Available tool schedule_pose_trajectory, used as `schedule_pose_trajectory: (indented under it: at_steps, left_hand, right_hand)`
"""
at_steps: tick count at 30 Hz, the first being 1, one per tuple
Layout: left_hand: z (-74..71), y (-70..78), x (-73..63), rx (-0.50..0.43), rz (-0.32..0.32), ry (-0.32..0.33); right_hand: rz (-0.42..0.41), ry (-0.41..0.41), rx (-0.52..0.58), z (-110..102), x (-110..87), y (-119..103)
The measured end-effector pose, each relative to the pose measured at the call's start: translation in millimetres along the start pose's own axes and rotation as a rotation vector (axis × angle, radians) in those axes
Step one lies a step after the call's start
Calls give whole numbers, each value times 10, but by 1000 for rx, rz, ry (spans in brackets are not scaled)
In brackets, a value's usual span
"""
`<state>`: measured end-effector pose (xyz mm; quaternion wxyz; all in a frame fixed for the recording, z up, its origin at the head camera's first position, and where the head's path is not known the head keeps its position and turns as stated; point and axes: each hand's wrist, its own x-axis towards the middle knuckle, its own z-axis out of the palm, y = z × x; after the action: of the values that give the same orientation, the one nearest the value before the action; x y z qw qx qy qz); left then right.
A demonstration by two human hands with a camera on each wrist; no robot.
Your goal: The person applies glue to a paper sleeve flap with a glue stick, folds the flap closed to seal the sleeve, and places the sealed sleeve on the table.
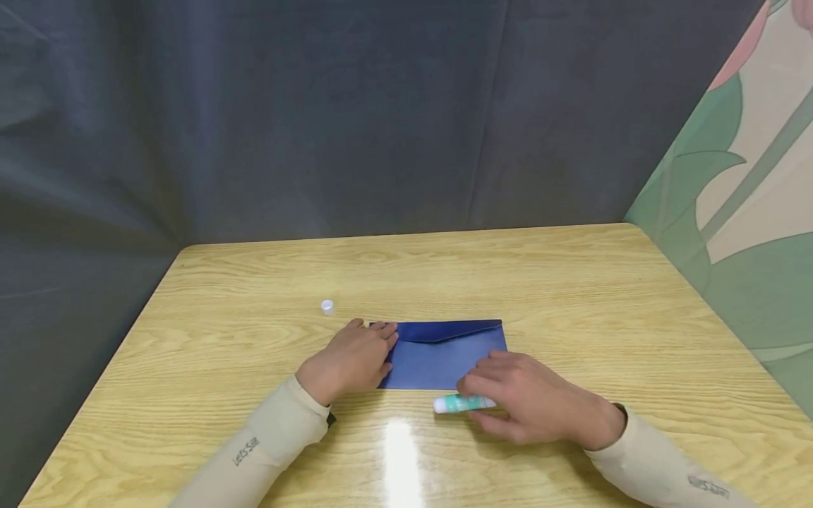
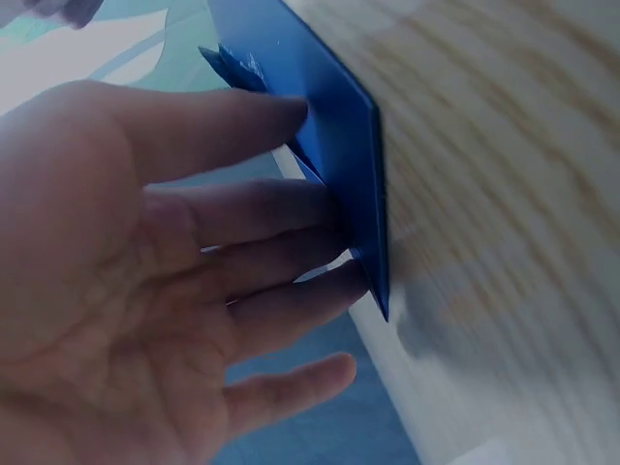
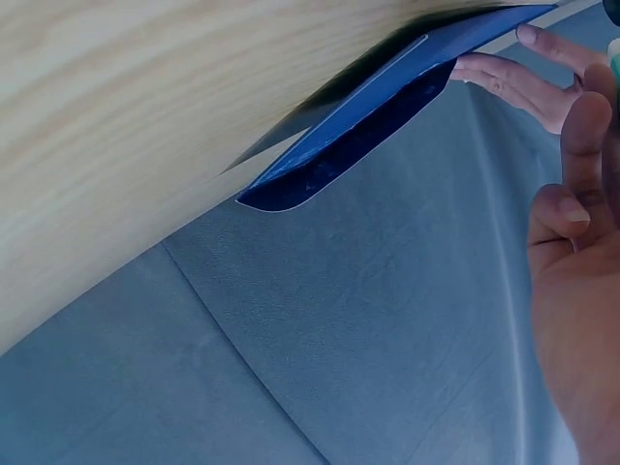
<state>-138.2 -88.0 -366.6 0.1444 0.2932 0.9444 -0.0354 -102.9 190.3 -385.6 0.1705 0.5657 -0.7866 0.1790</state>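
Note:
A blue envelope (image 1: 432, 367) lies on the table, its darker flap (image 1: 422, 330) along the far edge. My left hand (image 1: 356, 353) rests on the envelope's left end; the left wrist view shows its fingers (image 2: 281, 208) fairly straight against the paper (image 2: 334, 126). In my right hand (image 1: 530, 395) is a white and teal glue stick (image 1: 460, 403), gripped just in front of the envelope's near right corner, its white end pointing left. From the right wrist, the flap (image 3: 358, 140) stands lifted off the envelope's body. Most of the glue stick lies outside that view.
A small white cap (image 1: 327, 307) sits on the wooden table (image 1: 254, 282), beyond and left of the envelope. Dark cloth (image 1: 349, 127) hangs behind the table and down its left side. A leaf-patterned curtain (image 1: 762, 282) borders the right side.

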Motion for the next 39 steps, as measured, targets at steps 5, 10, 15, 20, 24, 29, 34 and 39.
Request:
schedule_pose_trajectory:
  at_steps: [5, 10, 15, 20, 24, 29, 34, 39]
  left_hand:
    - [-27, -38, 24, -71, 3, -31]
    - [-30, -19, 36, -99, 5, 30]
    - [11, 58, 55, 38, 18, 100]
    - [67, 100, 61, 170, 22, 133]
    - [79, 88, 60, 146, 11, 152]
    - [84, 81, 66, 110, 40, 164]
    - [82, 89, 68, 98, 43, 160]
    - [70, 88, 64, 112, 55, 166]
  right_hand:
    - [4, 7, 3, 3, -5, 11]
    - [5, 14, 6, 3, -12, 17]
    - [4, 17, 6, 1, -8, 21]
    - [-1, 21, 10, 1, -7, 21]
    - [-2, 20, 8, 4, -14, 21]
    - [1, 16, 8, 5, -18, 21]
    - [3, 15, 12, 5, -15, 21]
    - [3, 17, 11, 3, -14, 22]
